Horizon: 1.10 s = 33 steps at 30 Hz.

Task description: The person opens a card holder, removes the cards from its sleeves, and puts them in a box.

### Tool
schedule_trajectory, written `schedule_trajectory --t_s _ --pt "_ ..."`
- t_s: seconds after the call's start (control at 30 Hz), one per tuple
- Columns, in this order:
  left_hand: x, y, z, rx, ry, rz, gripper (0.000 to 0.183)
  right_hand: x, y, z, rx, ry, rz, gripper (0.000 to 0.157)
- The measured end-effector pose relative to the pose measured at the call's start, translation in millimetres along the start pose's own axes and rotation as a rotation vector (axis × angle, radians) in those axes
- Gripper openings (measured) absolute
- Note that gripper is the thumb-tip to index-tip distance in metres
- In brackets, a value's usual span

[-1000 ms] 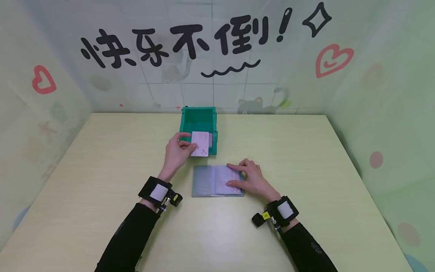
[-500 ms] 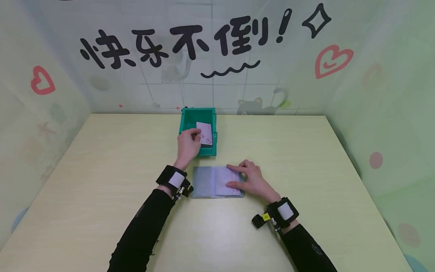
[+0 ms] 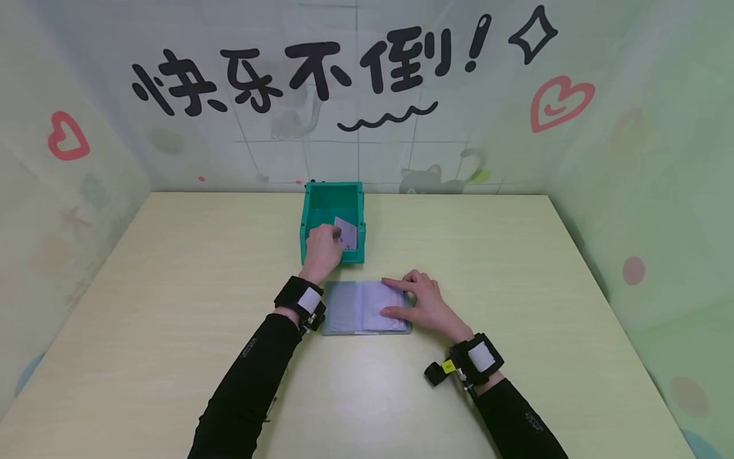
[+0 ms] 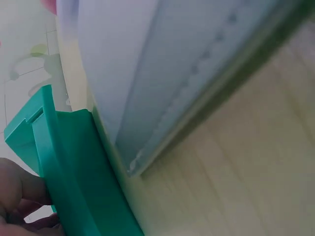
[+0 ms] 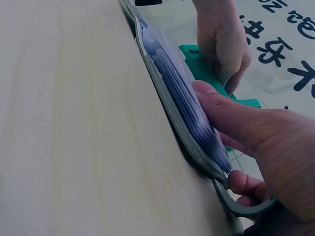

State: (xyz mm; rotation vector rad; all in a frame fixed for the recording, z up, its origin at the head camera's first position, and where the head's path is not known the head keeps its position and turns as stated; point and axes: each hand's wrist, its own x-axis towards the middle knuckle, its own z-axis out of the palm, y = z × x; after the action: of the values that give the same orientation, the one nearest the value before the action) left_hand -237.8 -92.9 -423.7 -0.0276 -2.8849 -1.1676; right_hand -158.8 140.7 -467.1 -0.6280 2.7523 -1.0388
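A small album (image 3: 343,309) with clear sleeves lies open on the table, its stack of pages (image 5: 177,93) seen edge-on in the right wrist view. My right hand (image 3: 427,306) rests on its right page, thumb and forefinger stretched apart over it. A grey loop (image 5: 246,211) sticks out from the album's edge by that hand. Behind the album stands a green open box (image 3: 332,197). My left hand (image 3: 321,250) reaches down into it and pinches a pink patterned card (image 3: 347,236) by its left side. The left fingertips are partly hidden in the head view.
The light wooden table (image 3: 172,287) meets a printed backdrop (image 3: 258,159) right behind the green box. More backdrop stands along both sides. Each wrist carries a black strap with a camera.
The left hand has moved right and down into the green box with the pink card, which was held up over the box's front before. The right hand and album have stayed put.
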Motion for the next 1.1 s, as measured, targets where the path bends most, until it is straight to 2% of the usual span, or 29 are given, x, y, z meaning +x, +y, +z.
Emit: schedule_trajectory --t_s 0.2,0.43,0.63,0.97,1.1 --pt "-2.8 5.2 1.4 0.096 -0.061 -0.001 0.021 -0.9 -0.8 -0.2 -0.001 0.004 0.001 0.062" --pt "-4.1 7.4 2.1 0.203 -0.078 0.025 0.035 0.1 -0.6 -0.4 -0.003 0.003 0.004 0.063" --pt "-5.2 8.9 2.2 0.264 -0.082 0.042 0.036 0.7 -0.5 -0.3 -0.007 -0.001 0.006 0.062" --pt "-4.7 6.9 3.9 0.288 -0.092 0.039 0.037 0.4 -0.8 -0.5 -0.005 -0.004 0.016 0.065" --pt "-6.6 5.6 5.6 0.265 -0.057 0.064 0.035 1.1 -0.7 -1.7 -0.016 -0.008 0.027 0.068"
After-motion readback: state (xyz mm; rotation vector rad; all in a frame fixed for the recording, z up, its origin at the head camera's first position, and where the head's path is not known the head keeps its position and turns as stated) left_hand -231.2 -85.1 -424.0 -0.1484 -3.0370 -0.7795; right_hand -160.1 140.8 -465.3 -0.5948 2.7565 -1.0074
